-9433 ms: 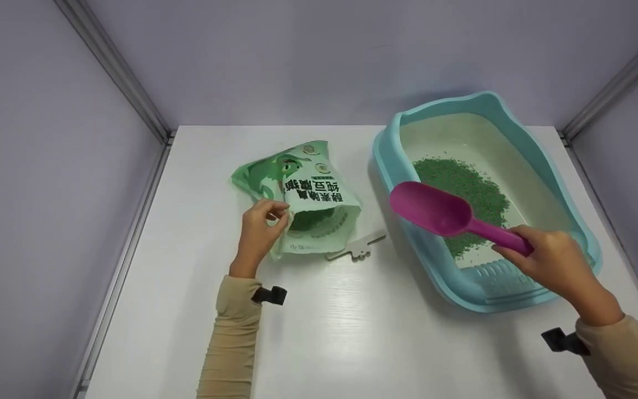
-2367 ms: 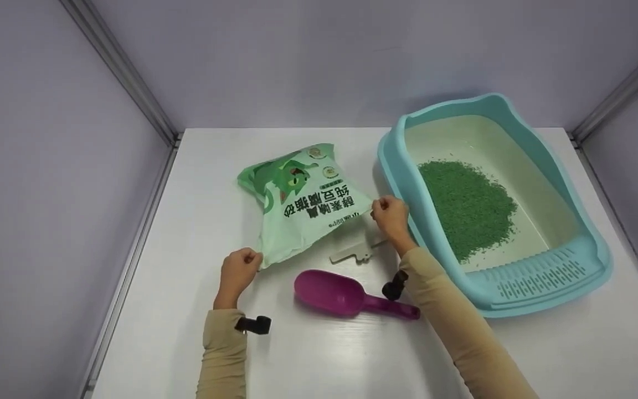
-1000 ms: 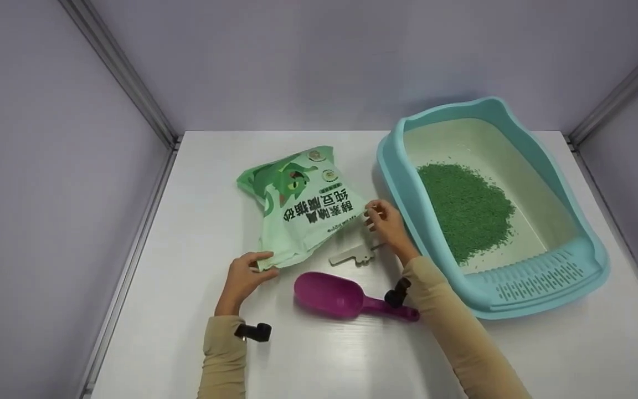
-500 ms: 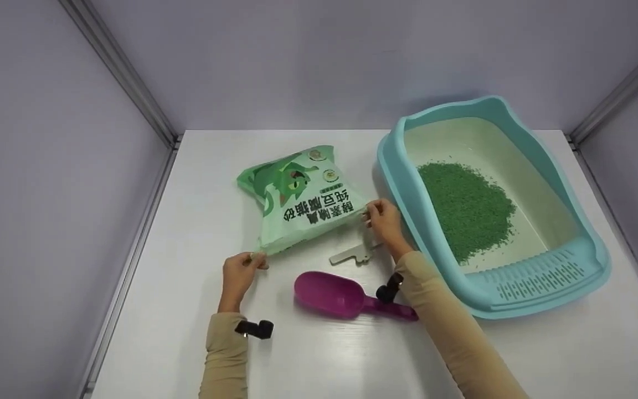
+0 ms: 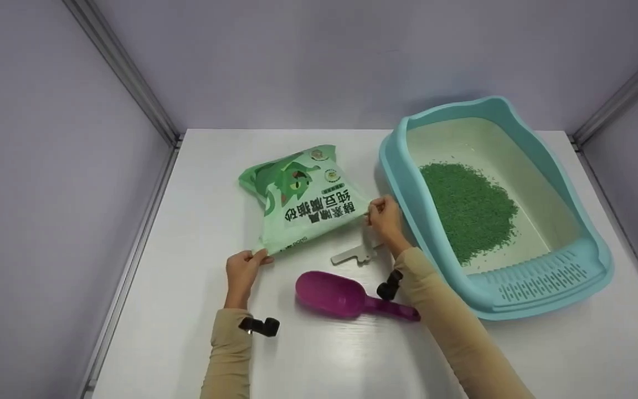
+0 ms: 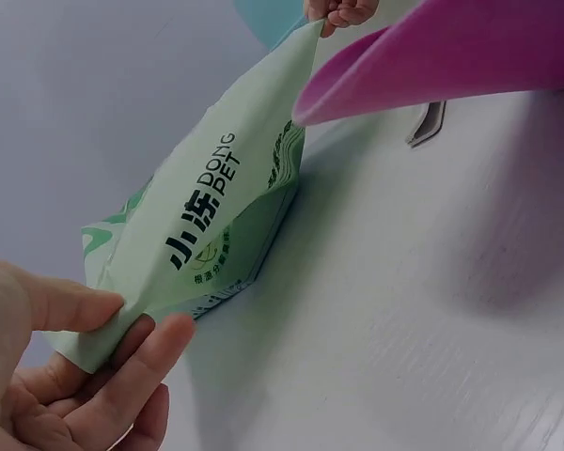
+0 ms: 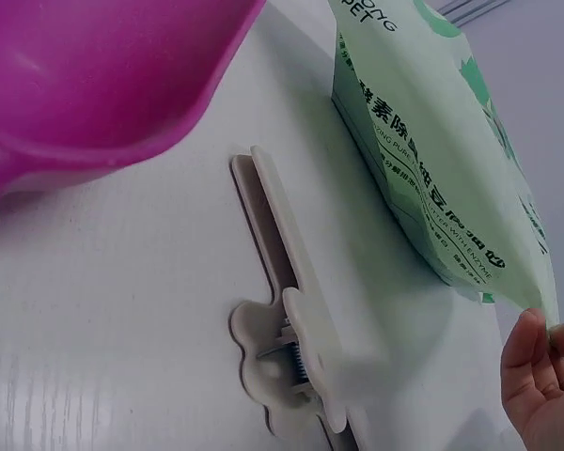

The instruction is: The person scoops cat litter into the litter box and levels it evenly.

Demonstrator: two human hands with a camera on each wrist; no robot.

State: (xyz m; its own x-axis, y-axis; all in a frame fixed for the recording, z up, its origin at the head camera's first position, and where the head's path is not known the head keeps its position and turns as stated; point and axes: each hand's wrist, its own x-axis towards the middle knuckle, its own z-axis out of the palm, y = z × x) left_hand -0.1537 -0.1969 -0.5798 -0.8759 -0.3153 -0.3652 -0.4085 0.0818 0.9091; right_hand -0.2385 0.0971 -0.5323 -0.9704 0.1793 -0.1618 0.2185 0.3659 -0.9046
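Note:
A green cat litter bag (image 5: 308, 205) lies on the white table with its mouth end towards me, drawn flat between both hands. My left hand (image 5: 244, 271) pinches the near left corner; in the left wrist view its thumb (image 6: 80, 305) lies on top of the film and the fingers beneath. At the right corner, my right hand (image 5: 385, 219) pinches the film between thumb and fingertips, as the right wrist view also shows. Just in front of the bag rests a beige sealing clip (image 7: 277, 272) with a spring. Nearer me lies a magenta scoop (image 5: 333, 293).
On the right stands a turquoise litter box (image 5: 427, 221), close beside my right hand. Green litter (image 5: 471, 213) is heaped inside it. The scoop's handle reaches under my right forearm. Grey walls (image 5: 319, 66) enclose the table at the back and sides.
Earlier my right hand held the scoop over the litter box; the scoop now lies on the table. The bag's gaping mouth is flattened. My left fingers loosened, then pinched the corner again, slightly farther back.

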